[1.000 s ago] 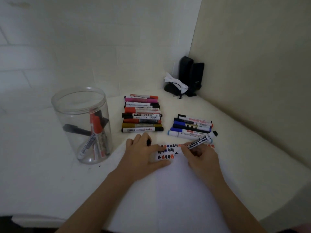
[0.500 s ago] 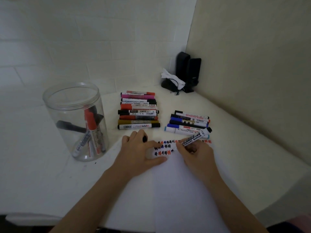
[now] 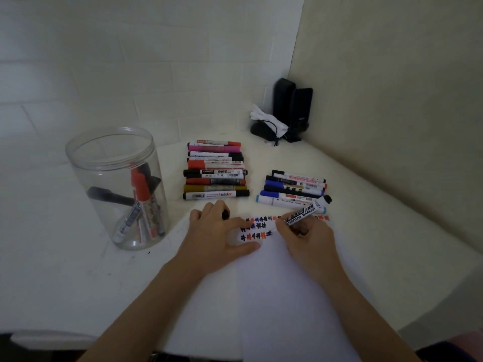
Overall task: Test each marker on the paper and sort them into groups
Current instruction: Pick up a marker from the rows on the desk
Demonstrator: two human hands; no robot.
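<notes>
Our right hand (image 3: 305,231) grips the whiteboard marker (image 3: 303,213), tip on the paper (image 3: 274,296) near the table's far edge; left hand (image 3: 219,231) presses it flat, pinching a black cap (image 3: 225,214). We'd keep strokes light.

A white table (image 3: 65,270) carried everything. On it lay a sheet of paper (image 3: 282,296) near the front edge, a clear jar (image 3: 115,189) standing to the left, a left stack of markers (image 3: 215,172) and a right stack (image 3: 294,190) behind the paper, and black speakers (image 3: 292,111) in the far corner beside a mouse (image 3: 261,130).
</notes>
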